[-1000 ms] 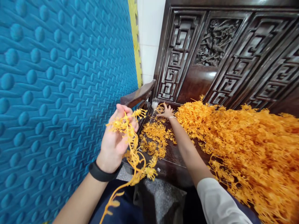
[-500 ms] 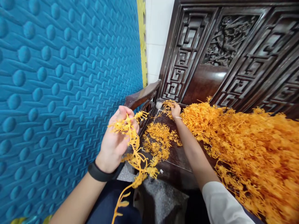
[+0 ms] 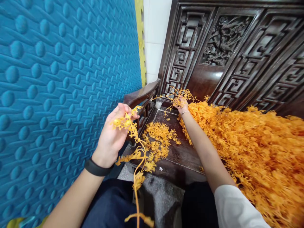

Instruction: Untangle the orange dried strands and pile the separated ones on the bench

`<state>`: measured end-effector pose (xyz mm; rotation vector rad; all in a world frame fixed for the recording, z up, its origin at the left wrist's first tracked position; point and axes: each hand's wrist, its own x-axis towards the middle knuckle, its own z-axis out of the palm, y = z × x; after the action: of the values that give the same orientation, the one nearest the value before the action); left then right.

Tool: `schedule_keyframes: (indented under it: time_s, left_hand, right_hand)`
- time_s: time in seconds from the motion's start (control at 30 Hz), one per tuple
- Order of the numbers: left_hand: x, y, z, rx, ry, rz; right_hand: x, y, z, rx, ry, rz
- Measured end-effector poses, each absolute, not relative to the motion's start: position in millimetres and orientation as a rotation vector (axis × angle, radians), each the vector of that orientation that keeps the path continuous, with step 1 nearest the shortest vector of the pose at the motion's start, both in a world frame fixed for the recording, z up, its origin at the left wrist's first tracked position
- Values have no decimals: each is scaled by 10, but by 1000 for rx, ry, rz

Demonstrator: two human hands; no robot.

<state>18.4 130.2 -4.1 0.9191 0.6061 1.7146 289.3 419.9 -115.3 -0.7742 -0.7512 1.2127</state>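
My left hand (image 3: 113,134) is closed on a long orange plastic sprig (image 3: 136,158) that dangles from my fingertips down past my knees. My right hand (image 3: 181,104) is stretched to the far corner of the dark wooden bench seat (image 3: 180,155) and is closed on a small bunch of thin orange sprigs (image 3: 174,95), lifted just above the seat. A small loose pile of orange sprigs (image 3: 160,139) lies on the seat between my hands. A black band sits on my left wrist, a thin bracelet on my right.
A large heap of orange plastic sprigs (image 3: 256,152) covers the bench to the right. The carved dark backrest (image 3: 225,50) rises behind it, an armrest (image 3: 142,93) at the left. A blue bumpy foam mat (image 3: 59,88) stands at my left.
My right hand closed on a small bunch at the far corner and raised it off the seat. My left hand shifted slightly lower-left, and its sprig now hangs straighter down.
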Motion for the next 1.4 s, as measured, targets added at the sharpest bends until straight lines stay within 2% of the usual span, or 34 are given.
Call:
schedule_keyframes:
  time_s: [0.3, 0.53, 0.83, 1.4]
  left_hand:
    - [273, 1298, -28, 1042, 454, 1572]
    - [239, 1385, -66, 983, 445, 1629]
    - [267, 1416, -33, 894, 551, 1683]
    - [277, 1524, -149, 911, 576, 1826]
  right_hand:
    - [2868, 3993, -970, -825, -523, 1276]
    - [2885, 3894, -867, -705, -464, 1341]
    - [2914, 3636, -630, -621, -644, 1349]
    - [2949, 1914, -114, -697, -901, 1536]
